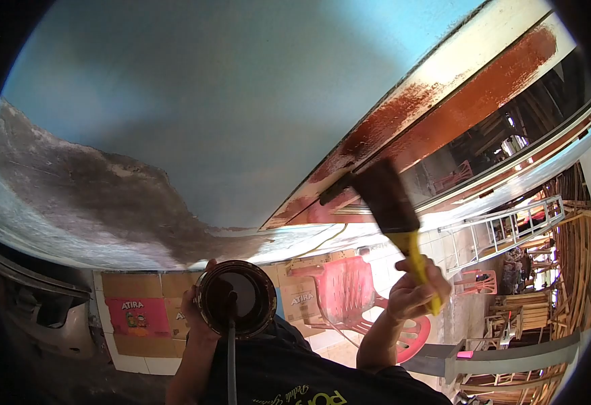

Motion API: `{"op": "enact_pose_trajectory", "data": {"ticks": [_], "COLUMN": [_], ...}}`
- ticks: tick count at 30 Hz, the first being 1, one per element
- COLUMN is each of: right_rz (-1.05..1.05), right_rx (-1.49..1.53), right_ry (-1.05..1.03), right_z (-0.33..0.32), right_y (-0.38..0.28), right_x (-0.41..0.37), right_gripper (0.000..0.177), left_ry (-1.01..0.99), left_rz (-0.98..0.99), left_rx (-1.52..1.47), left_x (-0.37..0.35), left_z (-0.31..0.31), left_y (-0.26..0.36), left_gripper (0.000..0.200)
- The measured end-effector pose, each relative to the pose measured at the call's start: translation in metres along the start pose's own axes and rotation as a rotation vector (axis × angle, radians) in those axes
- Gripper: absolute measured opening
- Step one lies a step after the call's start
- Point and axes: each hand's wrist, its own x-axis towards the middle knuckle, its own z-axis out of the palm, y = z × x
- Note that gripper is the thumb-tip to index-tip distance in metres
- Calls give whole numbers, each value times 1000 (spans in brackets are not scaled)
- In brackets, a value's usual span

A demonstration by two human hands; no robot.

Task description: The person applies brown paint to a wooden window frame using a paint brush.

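My left hand [194,307] is wrapped round a round paint can [272,314], its open top facing me and its rim stained dark. A grey, cord-like strip [232,364] runs from the can's mouth down over my shirt. In my right hand [417,291] is a paintbrush [407,236], gripped by its yellow handle. Its wide, dark bristles point up and overlap the lower window frame [444,115] in this view. Reddish-brown paint covers part of that frame; other stretches are cream, with patchy strokes on the strip beside the blue wall [207,101].
Bare grey plaster [99,182] shows low on the wall. Flattened cardboard [137,344] lies on the floor, beside a red plastic chair [342,290]. A metal ladder [504,233] and stacked timber [572,270] are at right; a vehicle [45,297] is at left.
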Motion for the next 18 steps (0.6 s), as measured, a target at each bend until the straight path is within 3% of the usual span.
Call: {"op": "enact_pose_trajectory", "data": {"ticks": [3, 8, 11, 16, 18], "right_rz": [-95, -160, -170, -15, -67], "right_rx": [-133, -110, -142, -199, -146], "right_ry": [-133, 51, -85, 224, 150], "right_z": [8, 14, 22, 26, 25], "right_y": [-7, -11, -11, -10, -13], "right_x": [0, -13, -20, -41, -36], "right_gripper": [31, 30, 28, 25, 26], "left_ry": [1, -26, -22, 30, 21], "left_rz": [-4, -3, -2, 43, 27], "left_rx": [0, 7, 10, 66, 19], "left_x": [-1, -1, -3, -2, -2], "left_z": [-1, 2, -6, 5, 1], "left_y": [0, 0, 2, 2, 1], "left_gripper": [64, 64, 64, 65, 66]}}
